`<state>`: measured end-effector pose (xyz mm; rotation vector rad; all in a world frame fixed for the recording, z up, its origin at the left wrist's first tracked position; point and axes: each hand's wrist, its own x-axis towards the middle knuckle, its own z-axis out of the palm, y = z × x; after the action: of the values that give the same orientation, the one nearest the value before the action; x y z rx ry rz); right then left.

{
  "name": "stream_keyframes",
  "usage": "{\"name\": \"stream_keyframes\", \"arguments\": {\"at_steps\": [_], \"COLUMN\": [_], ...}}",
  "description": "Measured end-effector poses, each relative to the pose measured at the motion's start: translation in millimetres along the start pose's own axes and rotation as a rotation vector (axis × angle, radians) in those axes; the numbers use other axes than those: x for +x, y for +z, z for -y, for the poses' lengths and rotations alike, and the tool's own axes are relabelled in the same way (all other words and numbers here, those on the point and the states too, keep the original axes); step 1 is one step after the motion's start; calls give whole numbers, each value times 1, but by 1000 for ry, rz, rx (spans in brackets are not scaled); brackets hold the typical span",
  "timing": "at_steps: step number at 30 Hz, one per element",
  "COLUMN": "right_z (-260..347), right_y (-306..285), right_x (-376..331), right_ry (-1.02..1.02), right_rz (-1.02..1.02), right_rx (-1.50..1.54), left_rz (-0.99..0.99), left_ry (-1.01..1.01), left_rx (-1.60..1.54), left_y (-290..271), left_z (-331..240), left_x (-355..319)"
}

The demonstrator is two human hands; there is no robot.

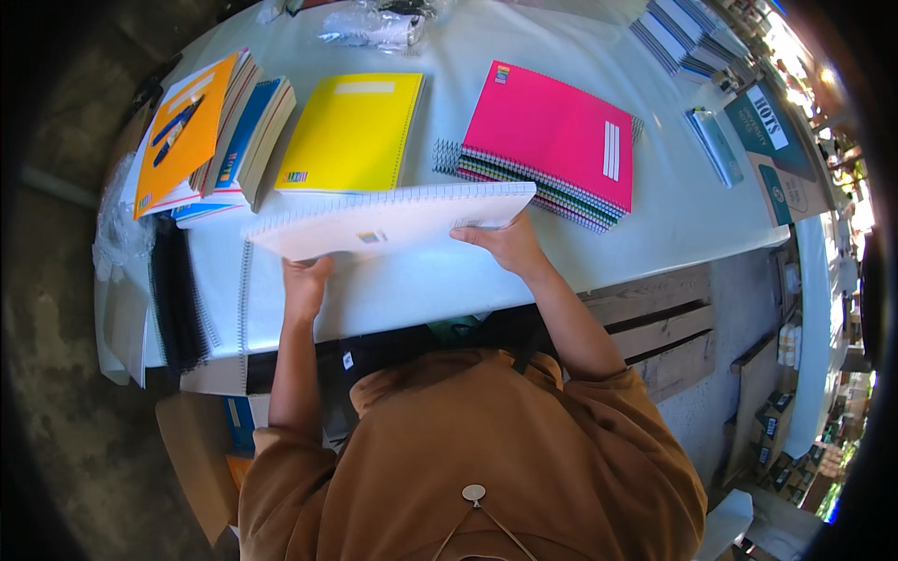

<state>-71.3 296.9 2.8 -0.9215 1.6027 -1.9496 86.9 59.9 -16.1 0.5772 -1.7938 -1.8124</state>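
Both my hands grip a white notebook [402, 224], tilted up over the near edge of the table. Along its upper long edge runs a row of small marks like punched holes or coil loops. My left hand [305, 285] pinches its lower left side, thumb on the facing cover. At the right end, my right hand [505, 245] has its thumb on the cover and its fingers hidden behind. Just beyond lies a yellow spiral notebook [351, 131]. To the right sits a stack of spiral notebooks with a pink cover [552, 131] on top.
Leaning stacks of notebooks under an orange cover [192, 131], with pens on it, stand at the left. Black plastic coils [178, 299] hang over the table's near left edge. A box [772, 140] and a bluish flat pack [716, 148] lie right. An open carton [196, 449] stands below.
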Motion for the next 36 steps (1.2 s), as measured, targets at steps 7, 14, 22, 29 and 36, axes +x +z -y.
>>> {"name": "stream_keyframes", "arguments": {"at_steps": [7, 14, 22, 29, 36], "right_z": [41, 44, 43, 36, 31], "right_y": [-3, -24, -27, -29, -27], "right_x": [9, 11, 14, 11, 9], "right_ry": [-77, -120, -251, -244, -146], "right_rz": [55, 71, 9, -23, -92], "right_rx": [92, -371, -441, -362, -235], "left_rz": [100, -426, -315, -57, -146], "left_ry": [72, 20, -433, -295, 346], "left_rx": [349, 1063, 1552, 299, 407], "left_y": [-6, -98, -143, -121, -72], "left_z": [14, -18, -46, -74, -109], "left_x": [-5, -44, -111, -85, -18]}}
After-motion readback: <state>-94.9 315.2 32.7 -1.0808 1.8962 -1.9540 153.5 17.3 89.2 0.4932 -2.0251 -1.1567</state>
